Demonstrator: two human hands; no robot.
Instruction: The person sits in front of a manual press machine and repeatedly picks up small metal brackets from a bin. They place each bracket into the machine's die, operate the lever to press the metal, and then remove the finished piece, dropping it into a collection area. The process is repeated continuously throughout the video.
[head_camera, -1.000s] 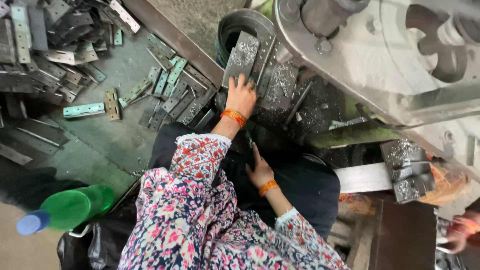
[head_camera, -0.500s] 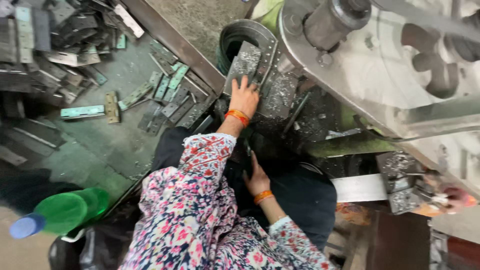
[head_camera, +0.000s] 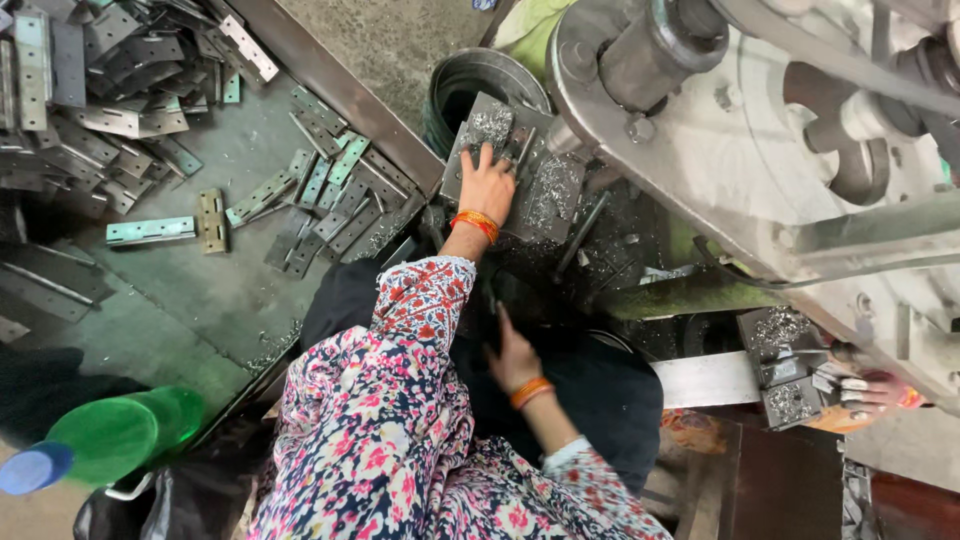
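Left hand (head_camera: 488, 185) flat on metal plate (head_camera: 510, 165), fingers spread, gripping nothing | right hand (head_camera: 510, 355) low, grip unclear | hinges (head_camera: 330, 195) piled beside, unprocessed.

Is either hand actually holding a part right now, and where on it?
Nothing clearly held. The left hand lies flat on the grey metal plate, fingers spread. The right hand sits low against dark cloth; any grip there cannot be told.

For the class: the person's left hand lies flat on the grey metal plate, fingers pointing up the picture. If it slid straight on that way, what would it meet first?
Probably the dark round ring just beyond the metal plate; the left hand points at it, though depth is unclear.
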